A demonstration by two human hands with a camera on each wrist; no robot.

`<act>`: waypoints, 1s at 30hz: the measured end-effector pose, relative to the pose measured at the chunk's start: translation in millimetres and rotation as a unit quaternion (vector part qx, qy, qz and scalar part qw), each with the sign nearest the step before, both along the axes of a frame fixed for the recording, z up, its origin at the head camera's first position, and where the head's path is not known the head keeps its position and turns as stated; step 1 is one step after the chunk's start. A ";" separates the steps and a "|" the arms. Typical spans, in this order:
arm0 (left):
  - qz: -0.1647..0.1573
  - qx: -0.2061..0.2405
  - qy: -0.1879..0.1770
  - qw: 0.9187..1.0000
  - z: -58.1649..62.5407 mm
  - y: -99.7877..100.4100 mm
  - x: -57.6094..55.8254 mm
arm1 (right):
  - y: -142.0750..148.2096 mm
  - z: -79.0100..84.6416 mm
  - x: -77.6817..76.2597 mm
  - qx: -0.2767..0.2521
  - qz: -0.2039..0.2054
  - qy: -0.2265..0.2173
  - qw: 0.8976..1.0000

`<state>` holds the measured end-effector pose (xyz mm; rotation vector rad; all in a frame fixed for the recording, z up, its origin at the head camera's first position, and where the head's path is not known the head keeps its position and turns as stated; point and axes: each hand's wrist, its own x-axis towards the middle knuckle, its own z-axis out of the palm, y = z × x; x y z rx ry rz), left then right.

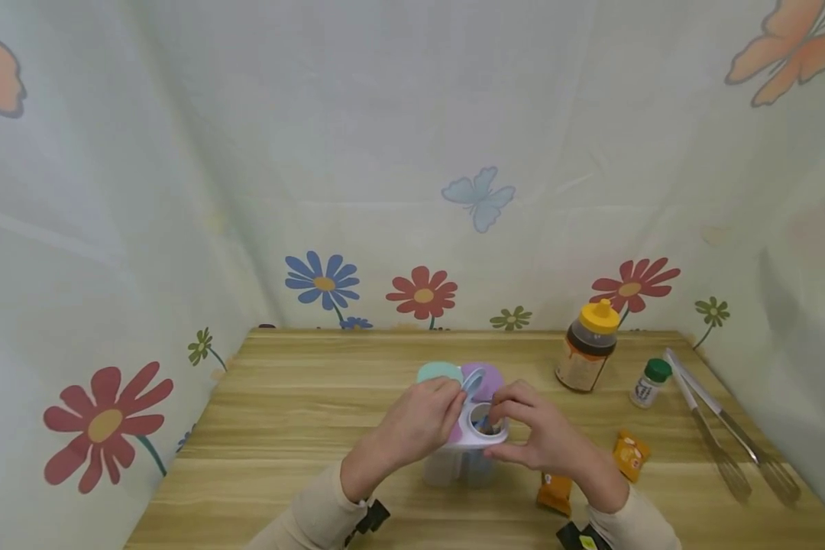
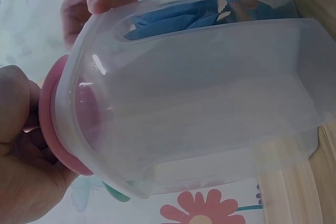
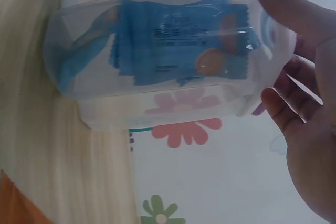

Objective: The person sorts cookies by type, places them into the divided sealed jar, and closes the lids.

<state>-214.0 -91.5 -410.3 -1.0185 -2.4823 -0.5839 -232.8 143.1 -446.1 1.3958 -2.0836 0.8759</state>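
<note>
Clear plastic forms the lidded box [image 1: 443,466], upright on the wooden table [image 1: 302,428] between both hands; it looks light and slightly springy, its smooth walls probably slippery, so the firm white rim [image 1: 488,441] seems the best hold. The left hand [image 1: 419,422] pinches the raised blue lid [image 1: 474,384]; the right hand [image 1: 541,428] bends its fingers at the uncovered opening, though I cannot tell whether it grips anything. Blue packets [image 3: 178,40] lie in that compartment, soft-wrapped, perhaps crumbly inside, best lifted by a crimped end.
</note>
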 end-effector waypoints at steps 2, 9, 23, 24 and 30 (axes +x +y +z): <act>0.000 0.001 0.001 1.000 0.1 0.2 -0.1 | 1.1 -2.9 0.3 -0.007 -0.028 -0.028 0.999; -0.001 -0.002 0.007 1.000 -0.7 0.8 0.4 | 2.4 -11.8 -2.6 0.001 -0.079 -0.140 0.987; -0.002 -0.001 0.003 1.000 -2.6 1.2 0.5 | 3.9 -24.3 -11.2 -0.044 -0.008 -0.283 0.958; -0.003 0.000 0.001 1.000 -2.4 1.3 0.4 | 3.0 -25.6 -11.9 -0.052 -0.007 -0.292 0.955; -0.006 0.001 0.009 1.000 -1.3 1.0 -0.7 | -4.6 -30.0 -14.6 -0.109 0.025 -0.369 0.923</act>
